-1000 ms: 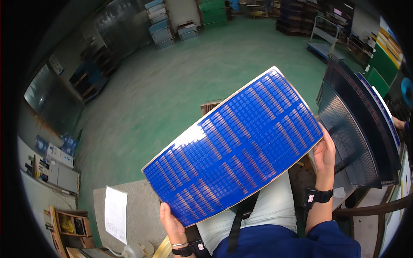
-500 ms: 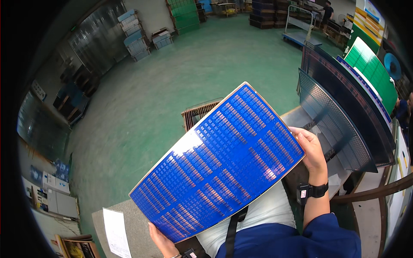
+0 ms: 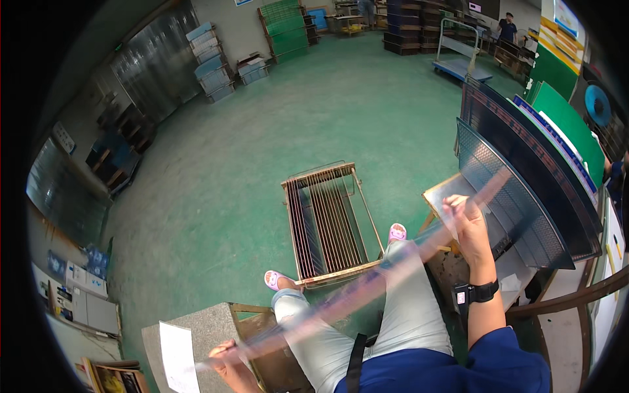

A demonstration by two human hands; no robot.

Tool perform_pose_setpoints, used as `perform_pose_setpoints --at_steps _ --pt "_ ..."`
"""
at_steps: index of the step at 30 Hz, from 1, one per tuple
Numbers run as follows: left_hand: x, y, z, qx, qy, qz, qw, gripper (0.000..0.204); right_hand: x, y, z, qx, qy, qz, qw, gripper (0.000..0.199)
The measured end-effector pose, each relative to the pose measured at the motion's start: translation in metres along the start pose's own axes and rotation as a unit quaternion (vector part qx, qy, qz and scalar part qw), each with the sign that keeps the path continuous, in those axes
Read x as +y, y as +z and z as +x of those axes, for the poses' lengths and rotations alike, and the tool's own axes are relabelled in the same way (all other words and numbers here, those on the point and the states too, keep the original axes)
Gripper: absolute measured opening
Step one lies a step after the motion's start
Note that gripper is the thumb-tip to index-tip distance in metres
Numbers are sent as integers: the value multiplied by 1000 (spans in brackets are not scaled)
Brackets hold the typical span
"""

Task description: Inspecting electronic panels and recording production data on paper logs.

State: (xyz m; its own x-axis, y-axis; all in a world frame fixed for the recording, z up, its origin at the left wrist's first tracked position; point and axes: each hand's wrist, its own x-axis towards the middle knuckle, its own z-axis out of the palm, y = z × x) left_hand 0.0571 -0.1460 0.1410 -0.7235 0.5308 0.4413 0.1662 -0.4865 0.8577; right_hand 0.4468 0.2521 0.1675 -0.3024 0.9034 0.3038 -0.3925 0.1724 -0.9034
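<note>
A thin circuit board panel [image 3: 359, 292] is held between my two hands, slanting from lower left to upper right. It is seen nearly edge-on and smeared by motion, so its face does not show. My left hand [image 3: 232, 364] pinches its lower-left end, beside a white sheet of paper [image 3: 177, 357] on a grey-topped surface. At the upper-right part of the panel, my right hand [image 3: 466, 223] grips the edge with bent fingers. Beyond the panel, a wire-slotted rack [image 3: 327, 223] stands on the floor in front of my feet, with dark boards visible inside it.
To the right, a perforated dark sheet [image 3: 511, 190] and large dark boards [image 3: 531, 157] stand upright, with green panels [image 3: 563, 118] behind. A curved brown rail [image 3: 570, 295] runs near my right elbow. A blue trolley [image 3: 462, 65] and a person [image 3: 508, 29] are far off.
The panel has turned from showing its blue, copper-patterned face to nearly edge-on. This uncovers the rack, my feet and my legs. Both hands keep hold; my left hand has shifted slightly left.
</note>
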Motion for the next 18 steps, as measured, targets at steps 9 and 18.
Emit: perform_pose_setpoints --at_steps 9,18 --pt "49 101 13 134 -192 75 969 45 33 34 -26 46 -67 175 981 28" --pt "14 71 -9 75 -363 -196 908 47 54 -22 -58 118 68 44 990 31"
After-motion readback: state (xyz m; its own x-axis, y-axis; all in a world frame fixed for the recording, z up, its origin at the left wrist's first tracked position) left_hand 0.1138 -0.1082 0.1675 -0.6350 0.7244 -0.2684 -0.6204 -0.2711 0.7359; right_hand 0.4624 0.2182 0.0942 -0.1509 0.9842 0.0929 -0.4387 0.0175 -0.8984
